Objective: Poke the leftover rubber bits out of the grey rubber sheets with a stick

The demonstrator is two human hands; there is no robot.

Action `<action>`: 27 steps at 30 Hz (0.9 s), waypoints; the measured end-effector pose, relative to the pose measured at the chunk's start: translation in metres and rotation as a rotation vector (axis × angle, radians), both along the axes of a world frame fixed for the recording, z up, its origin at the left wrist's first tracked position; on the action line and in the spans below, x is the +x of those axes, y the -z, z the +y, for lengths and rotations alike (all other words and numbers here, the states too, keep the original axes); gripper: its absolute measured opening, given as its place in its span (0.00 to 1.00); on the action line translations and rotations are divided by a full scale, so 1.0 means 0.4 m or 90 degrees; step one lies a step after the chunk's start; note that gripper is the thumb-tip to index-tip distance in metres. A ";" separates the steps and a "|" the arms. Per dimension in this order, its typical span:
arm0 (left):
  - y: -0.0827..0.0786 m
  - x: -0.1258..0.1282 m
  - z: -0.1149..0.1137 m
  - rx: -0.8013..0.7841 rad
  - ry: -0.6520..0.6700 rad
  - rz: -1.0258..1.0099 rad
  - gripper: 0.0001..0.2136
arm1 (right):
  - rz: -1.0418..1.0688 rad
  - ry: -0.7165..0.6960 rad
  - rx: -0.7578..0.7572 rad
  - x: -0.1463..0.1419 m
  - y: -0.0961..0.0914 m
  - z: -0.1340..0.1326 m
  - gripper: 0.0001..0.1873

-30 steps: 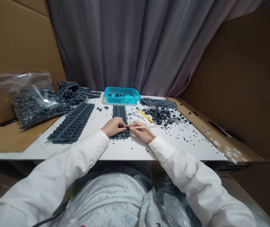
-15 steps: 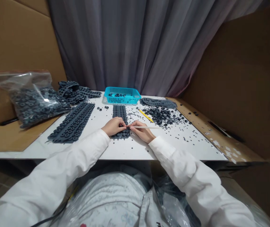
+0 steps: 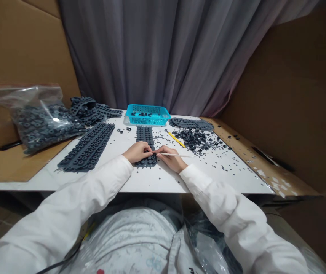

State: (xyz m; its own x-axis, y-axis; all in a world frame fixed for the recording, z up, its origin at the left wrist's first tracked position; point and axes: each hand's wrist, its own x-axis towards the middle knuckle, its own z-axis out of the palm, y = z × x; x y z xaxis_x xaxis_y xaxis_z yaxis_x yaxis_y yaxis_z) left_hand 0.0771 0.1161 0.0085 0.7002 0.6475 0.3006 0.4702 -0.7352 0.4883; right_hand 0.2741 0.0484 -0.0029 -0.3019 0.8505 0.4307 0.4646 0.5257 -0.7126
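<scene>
A dark grey rubber sheet with rows of round parts [image 3: 144, 134] lies flat in front of me. Over its near half my left hand [image 3: 138, 152] is closed, thumb and fingertips pinched together; what sits between them is too small to make out. My right hand [image 3: 172, 160] grips a thin white stick [image 3: 180, 155], its tip meeting the left fingertips and its tail pointing right. Both hands rest close together at the sheet's right side, hiding part of it.
Stacked grey sheets [image 3: 87, 148] lie left, beside a clear bag of round parts [image 3: 43, 121] and a tangled sheet pile [image 3: 87, 110]. A blue basket [image 3: 148, 121] stands behind. Right are a yellow knife-like tool [image 3: 176, 140], a heap of black bits [image 3: 194, 140] and another sheet [image 3: 193, 124].
The white stick's free end has dipped slightly and shifted a little to the left. Both hands stay almost in place.
</scene>
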 end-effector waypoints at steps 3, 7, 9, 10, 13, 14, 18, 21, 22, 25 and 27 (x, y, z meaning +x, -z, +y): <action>0.001 0.001 0.001 -0.002 -0.002 0.000 0.05 | -0.017 0.000 0.007 0.001 -0.002 0.000 0.18; 0.002 0.001 0.002 -0.004 -0.006 0.002 0.05 | -0.027 -0.002 0.012 0.001 -0.001 0.001 0.18; 0.003 0.001 0.001 -0.005 -0.008 0.003 0.05 | -0.029 -0.003 0.014 0.001 -0.001 0.001 0.18; 0.003 0.001 0.001 -0.004 -0.009 0.003 0.05 | -0.028 -0.003 0.015 0.001 -0.001 0.001 0.18; 0.002 0.002 0.000 -0.003 -0.010 0.006 0.05 | -0.024 -0.003 0.015 0.000 -0.003 -0.001 0.18; 0.001 0.002 0.000 -0.003 -0.010 0.007 0.05 | -0.023 -0.005 0.014 0.000 -0.004 -0.002 0.18; 0.000 0.002 0.001 -0.003 -0.010 0.011 0.06 | -0.022 -0.014 0.014 -0.002 -0.006 -0.005 0.15; 0.001 0.002 0.001 -0.002 -0.012 0.011 0.06 | -0.019 -0.012 0.012 -0.004 -0.006 -0.006 0.13; 0.002 0.002 0.001 -0.002 -0.012 0.011 0.06 | -0.020 -0.010 0.011 -0.005 -0.005 -0.007 0.12; 0.002 0.003 0.000 -0.002 -0.014 0.010 0.06 | -0.023 -0.010 0.007 -0.006 -0.005 -0.007 0.12; 0.001 0.003 -0.001 -0.002 -0.014 0.008 0.06 | -0.011 -0.006 0.003 -0.005 -0.004 -0.005 0.12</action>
State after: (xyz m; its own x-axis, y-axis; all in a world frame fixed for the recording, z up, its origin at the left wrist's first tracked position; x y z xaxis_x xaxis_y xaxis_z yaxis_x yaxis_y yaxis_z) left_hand 0.0784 0.1159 0.0083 0.6896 0.6635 0.2903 0.4922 -0.7234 0.4841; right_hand 0.2722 0.0464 -0.0014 -0.3181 0.8454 0.4290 0.4719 0.5337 -0.7018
